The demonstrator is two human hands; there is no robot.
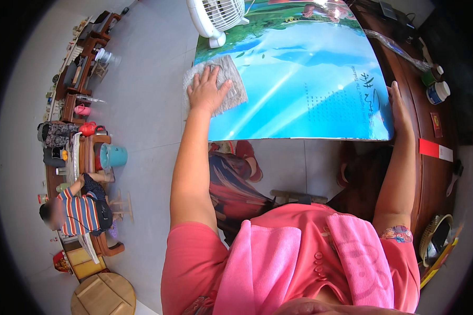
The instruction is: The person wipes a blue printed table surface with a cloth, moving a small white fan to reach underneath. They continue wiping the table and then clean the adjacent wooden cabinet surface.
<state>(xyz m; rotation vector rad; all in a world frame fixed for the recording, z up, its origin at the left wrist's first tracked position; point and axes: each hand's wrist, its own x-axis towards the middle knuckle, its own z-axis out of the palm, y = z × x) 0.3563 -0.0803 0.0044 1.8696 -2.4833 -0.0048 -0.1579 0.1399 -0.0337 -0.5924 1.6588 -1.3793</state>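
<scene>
My left hand (208, 93) lies flat on a grey cloth (234, 84), its fingers spread. The cloth rests at the left edge of a table (278, 79) whose blue, glossy top carries a printed landscape. Along the table's right edge is my right hand (399, 107), seen side-on with the fingers stretched out and pointing away from me. It touches or nearly touches that edge, and its palm is partly hidden. A pink towel (263, 254) hangs around my neck over a pink-red shirt.
Past the cloth, a white fan (215, 21) stands on the table. Two jars (437, 92) sit on a dark wooden surface (404, 63) at right, near a basket (435, 239). Far left, a person in a striped shirt (81, 212) sits near a blue bucket (113, 156).
</scene>
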